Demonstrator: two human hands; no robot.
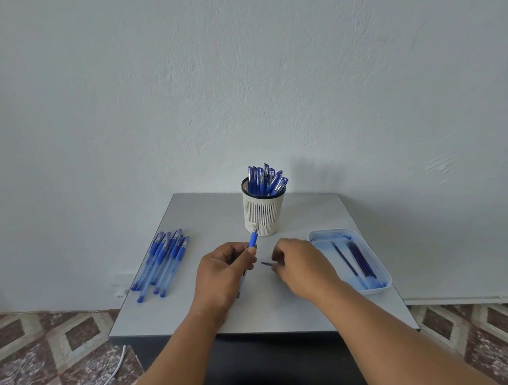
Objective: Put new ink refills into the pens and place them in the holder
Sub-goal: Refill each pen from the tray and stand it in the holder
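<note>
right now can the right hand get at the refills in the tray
Probably yes: the right hand sits just beside the tray, nothing lies between, and the refills lie uncovered, though its fingers seem to pinch a small blue piece.

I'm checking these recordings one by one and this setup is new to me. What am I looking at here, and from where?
No machine here: a person wears a camera on the head, looking down at their own hands over a small table. The left hand grips a pen, tip pointing away. The right hand pinches something thin and dark, likely a refill. At left lies a pile of pens, at the back a holder with capped pens, at right a tray of refills.
</note>
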